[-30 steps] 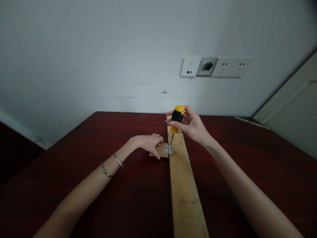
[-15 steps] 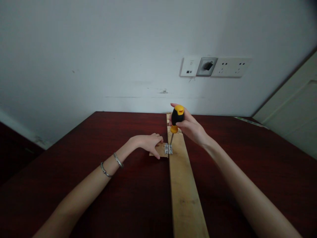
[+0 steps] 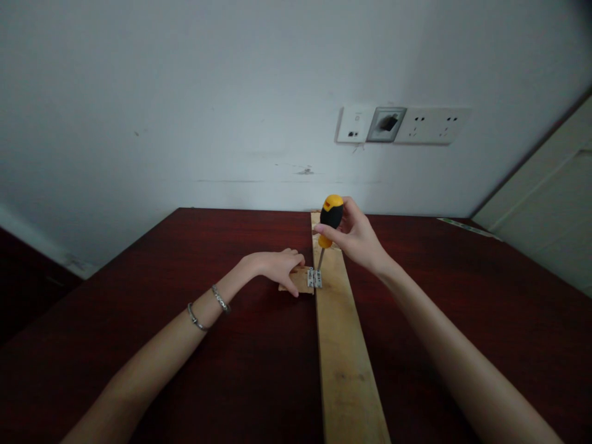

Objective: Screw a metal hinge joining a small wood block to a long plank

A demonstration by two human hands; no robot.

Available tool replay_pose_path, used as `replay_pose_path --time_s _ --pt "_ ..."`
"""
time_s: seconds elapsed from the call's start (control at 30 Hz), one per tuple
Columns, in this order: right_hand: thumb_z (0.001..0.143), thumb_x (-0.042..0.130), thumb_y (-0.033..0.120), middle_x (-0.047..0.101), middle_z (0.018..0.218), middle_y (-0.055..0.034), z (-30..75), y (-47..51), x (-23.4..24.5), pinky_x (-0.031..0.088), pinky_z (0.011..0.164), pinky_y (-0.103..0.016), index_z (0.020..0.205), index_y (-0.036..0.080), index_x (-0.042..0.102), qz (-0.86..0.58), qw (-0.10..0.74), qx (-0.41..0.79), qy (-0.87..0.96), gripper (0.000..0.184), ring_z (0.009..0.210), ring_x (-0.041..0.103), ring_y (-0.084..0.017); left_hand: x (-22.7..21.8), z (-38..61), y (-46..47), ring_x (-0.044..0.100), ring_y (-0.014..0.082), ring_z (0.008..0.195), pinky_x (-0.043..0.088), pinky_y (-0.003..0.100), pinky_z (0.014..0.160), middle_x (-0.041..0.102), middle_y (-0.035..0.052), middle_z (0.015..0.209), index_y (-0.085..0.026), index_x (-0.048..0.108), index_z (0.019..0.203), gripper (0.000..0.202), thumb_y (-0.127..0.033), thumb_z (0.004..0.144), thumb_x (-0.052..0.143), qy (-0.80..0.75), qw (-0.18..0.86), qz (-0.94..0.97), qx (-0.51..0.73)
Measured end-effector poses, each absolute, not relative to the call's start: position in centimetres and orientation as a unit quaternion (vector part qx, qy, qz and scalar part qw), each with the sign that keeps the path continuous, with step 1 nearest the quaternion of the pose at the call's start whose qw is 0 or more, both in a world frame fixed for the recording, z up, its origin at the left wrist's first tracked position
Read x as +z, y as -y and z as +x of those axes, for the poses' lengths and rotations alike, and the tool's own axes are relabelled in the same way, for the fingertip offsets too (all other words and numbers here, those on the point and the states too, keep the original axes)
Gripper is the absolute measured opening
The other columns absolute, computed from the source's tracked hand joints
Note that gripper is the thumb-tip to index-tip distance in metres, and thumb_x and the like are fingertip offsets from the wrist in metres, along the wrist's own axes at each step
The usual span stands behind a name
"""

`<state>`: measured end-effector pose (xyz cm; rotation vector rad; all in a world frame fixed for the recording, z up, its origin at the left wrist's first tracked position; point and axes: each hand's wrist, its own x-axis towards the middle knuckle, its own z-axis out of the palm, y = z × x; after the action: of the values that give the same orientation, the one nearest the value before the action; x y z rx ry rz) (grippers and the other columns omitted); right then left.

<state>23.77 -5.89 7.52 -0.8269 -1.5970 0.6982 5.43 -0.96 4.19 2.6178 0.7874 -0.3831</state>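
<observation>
A small metal hinge lies across the seam between a short piece of wood and a long wooden board. My left hand grips the short piece, thumb on its near side and fingers at the far side, holding it against the board's left edge. In my right hand is a screwdriver with a yellow and black handle, held nearly upright. Its tip meets the right leaf of the hinge near the far end; any screw under it is too small to make out.
Both pieces of wood rest on a dark red tabletop. Behind it rises a white wall with a row of sockets, one holding a black plug. A pale strip lies at the table's back right, near a light door-like panel.
My right hand's fingers have turned around the screwdriver handle, the thumb now crossing its front and the index finger drawn back. The left hand, hinge and wood stay put.
</observation>
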Motion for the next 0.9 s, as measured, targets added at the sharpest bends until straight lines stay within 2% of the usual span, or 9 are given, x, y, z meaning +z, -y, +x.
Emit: replay_pose_path --time_s 0.13,0.4,0.5,0.6,0.73,0.9 --pt "0.075 0.064 0.033 0.055 0.099 -0.0031 23.5 6.0 7.5 0.05 0.076 -0.034 0.1 0.025 0.043 -0.327 0.568 0.357 0.666 0.034 0.083 0.058 -0.015 4.3 5.4 1.0 0.042 0.0251 0.1 0.038 0.032 0.082 0.046 0.01 0.11 -0.016 0.045 0.11 0.069 -0.06 0.06 0.063 -0.277 0.191 0.932 -0.138" --pt "0.077 0.053 0.025 0.055 0.097 -0.0014 24.2 6.1 7.4 0.047 0.081 -0.037 0.127 0.028 0.039 -0.301 0.542 0.439 0.65 0.051 0.082 0.057 -0.015 4.0 5.4 0.7 0.042 0.0247 0.101 0.038 0.032 0.083 0.046 0.0097 0.111 -0.016 0.045 0.11 0.066 -0.057 0.062 0.062 -0.271 0.186 0.935 -0.135" --pt "0.079 0.053 0.026 0.057 0.101 -0.0028 24.5 6.2 7.7 0.046 0.085 -0.039 0.122 0.027 0.046 -0.302 0.53 0.447 0.654 0.044 0.086 0.059 -0.016 3.9 5.4 0.7 0.042 0.0246 0.099 0.039 0.032 0.081 0.046 0.0096 0.109 -0.016 0.045 0.109 0.063 -0.055 0.063 0.062 -0.268 0.179 0.937 -0.133" --pt "0.076 0.061 0.027 0.058 0.102 -0.0039 24.5 6.6 8.4 0.046 0.088 -0.038 0.107 0.024 0.053 -0.321 0.531 0.41 0.669 0.031 0.093 0.059 -0.018 3.9 5.4 0.7 0.043 0.025 0.098 0.039 0.032 0.08 0.045 0.0101 0.109 -0.016 0.045 0.109 0.065 -0.056 0.062 0.063 -0.272 0.182 0.935 -0.136" --pt "0.073 0.067 0.028 0.059 0.104 -0.005 24.3 6.8 8.7 0.048 0.086 -0.039 0.097 0.023 0.047 -0.311 0.553 0.391 0.667 0.032 0.094 0.06 -0.019 4.2 5.4 0.8 0.043 0.0249 0.097 0.039 0.032 0.079 0.045 0.0103 0.111 -0.016 0.045 0.111 0.069 -0.059 0.061 0.064 -0.276 0.184 0.933 -0.141" --pt "0.071 0.07 0.03 0.061 0.097 -0.004 24.0 6.2 8.0 0.051 0.078 -0.037 0.098 0.024 0.04 -0.306 0.573 0.366 0.666 0.041 0.09 0.06 -0.018 4.3 5.5 0.9 0.042 0.0248 0.099 0.039 0.032 0.081 0.046 0.0099 0.11 -0.016 0.045 0.11 0.07 -0.061 0.06 0.064 -0.273 0.185 0.933 -0.14"
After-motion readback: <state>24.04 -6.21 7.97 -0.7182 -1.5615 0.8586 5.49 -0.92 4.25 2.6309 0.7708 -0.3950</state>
